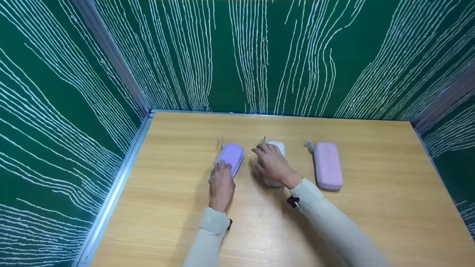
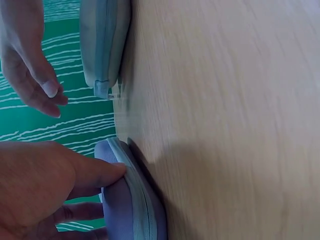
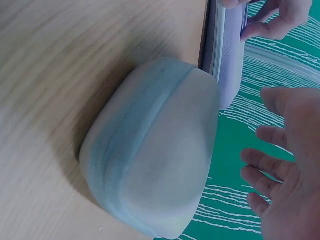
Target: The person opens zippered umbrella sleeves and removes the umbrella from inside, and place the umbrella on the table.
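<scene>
My left hand (image 1: 222, 185) grips the near end of a purple zip case (image 1: 233, 154) lying slanted on the table. In the left wrist view the thumb presses its zip side (image 2: 131, 200), with the other fingers across the case. Over a white zip case (image 1: 276, 145) hovers my right hand (image 1: 272, 163), covering much of it in the head view. The right wrist view shows that hand's fingers (image 3: 265, 160) spread and apart from the white case (image 3: 165, 145). A small pull tab sticks out at the white case's far end.
To the right of the white case lies a pink zip case (image 1: 328, 165) with a grey strap (image 1: 308, 145) at its far left corner. Green panels (image 1: 226, 55) with white wavy lines wall in the wooden table (image 1: 156, 207) at the back and sides. A metal rail (image 1: 122, 170) edges the left.
</scene>
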Demonstrator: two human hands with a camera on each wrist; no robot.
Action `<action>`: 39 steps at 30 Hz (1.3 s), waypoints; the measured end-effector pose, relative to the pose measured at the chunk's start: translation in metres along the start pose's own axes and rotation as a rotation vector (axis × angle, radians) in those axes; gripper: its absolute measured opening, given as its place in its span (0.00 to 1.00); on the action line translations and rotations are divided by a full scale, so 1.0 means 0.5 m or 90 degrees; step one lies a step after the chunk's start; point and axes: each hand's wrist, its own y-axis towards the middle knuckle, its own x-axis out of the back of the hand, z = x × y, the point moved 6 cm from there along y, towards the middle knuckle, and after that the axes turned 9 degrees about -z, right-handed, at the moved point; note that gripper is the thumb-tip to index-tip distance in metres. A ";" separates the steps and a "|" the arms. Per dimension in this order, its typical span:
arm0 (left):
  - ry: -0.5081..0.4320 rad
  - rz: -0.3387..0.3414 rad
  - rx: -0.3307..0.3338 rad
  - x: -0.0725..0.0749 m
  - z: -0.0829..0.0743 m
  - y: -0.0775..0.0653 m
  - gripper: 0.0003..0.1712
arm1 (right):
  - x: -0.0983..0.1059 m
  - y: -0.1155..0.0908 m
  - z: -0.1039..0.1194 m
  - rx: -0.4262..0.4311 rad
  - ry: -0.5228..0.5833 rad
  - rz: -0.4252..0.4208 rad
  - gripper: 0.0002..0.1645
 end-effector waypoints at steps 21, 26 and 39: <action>-0.015 0.041 -0.037 -0.005 0.014 0.007 0.31 | -0.023 0.027 -0.005 -0.041 0.012 0.048 0.28; 0.006 0.038 -0.062 -0.005 0.017 0.006 0.31 | -0.026 0.030 -0.005 -0.029 0.004 0.049 0.27; 0.026 0.055 -0.082 -0.005 0.023 0.013 0.28 | -0.038 0.047 -0.006 -0.029 -0.009 0.069 0.26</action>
